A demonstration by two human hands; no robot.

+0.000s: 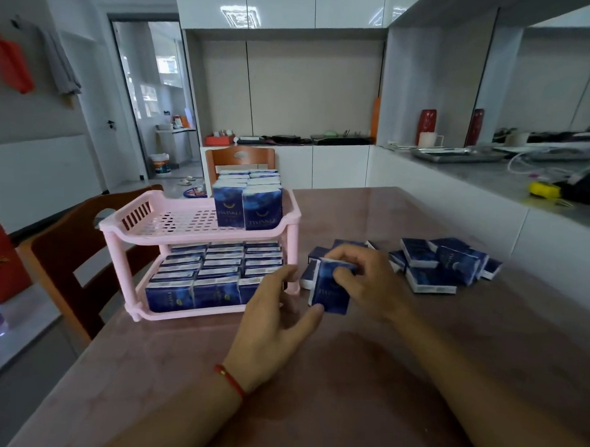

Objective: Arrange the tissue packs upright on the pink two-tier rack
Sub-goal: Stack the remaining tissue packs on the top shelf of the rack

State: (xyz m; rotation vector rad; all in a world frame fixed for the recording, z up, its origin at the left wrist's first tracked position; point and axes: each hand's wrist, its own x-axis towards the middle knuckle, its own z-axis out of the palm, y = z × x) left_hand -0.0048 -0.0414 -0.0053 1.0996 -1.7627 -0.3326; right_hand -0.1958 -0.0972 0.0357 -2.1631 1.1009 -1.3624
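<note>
Two hands (318,291) pinch one pack (331,293) between them; a loose grip could drop it before the rack (199,233).

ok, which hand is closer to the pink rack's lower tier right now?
Left. The left hand sits right in front of the lower tier of the pink rack, overlapping its right end. The right hand is further right, gripping a tissue pack over the table.
</note>
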